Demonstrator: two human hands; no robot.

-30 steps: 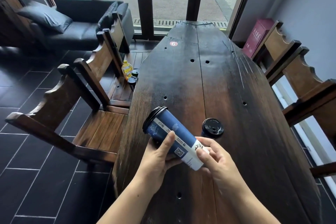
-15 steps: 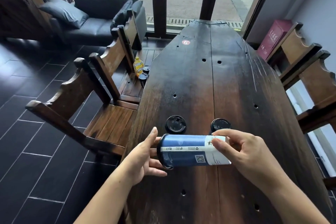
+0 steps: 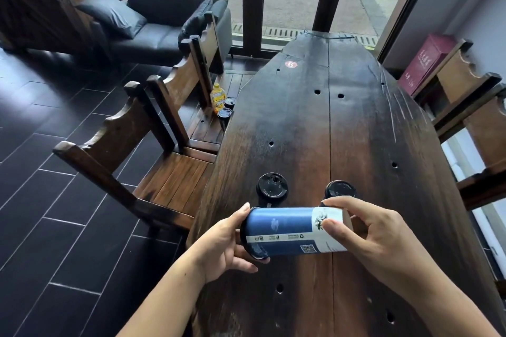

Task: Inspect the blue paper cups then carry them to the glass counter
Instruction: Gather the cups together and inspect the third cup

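Cup (image 3: 284, 230) was up off the table (image 3: 301, 117), lying sideways between both hands: left hand (image 3: 227, 249) curled round the lid end, right hand (image 3: 367, 235) pinching the white base. Inspection under way, I'd say! A second cup (image 3: 272, 192) and a third cup (image 3: 340, 190) stood just behind. No glass counter in sight, so all the carrying was left.

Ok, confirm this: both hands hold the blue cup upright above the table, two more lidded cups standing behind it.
Not upright: the head view shows the blue cup held on its side above the table, lid end in the left hand, base in the right hand. The left lidded cup and right lidded cup stand behind it.
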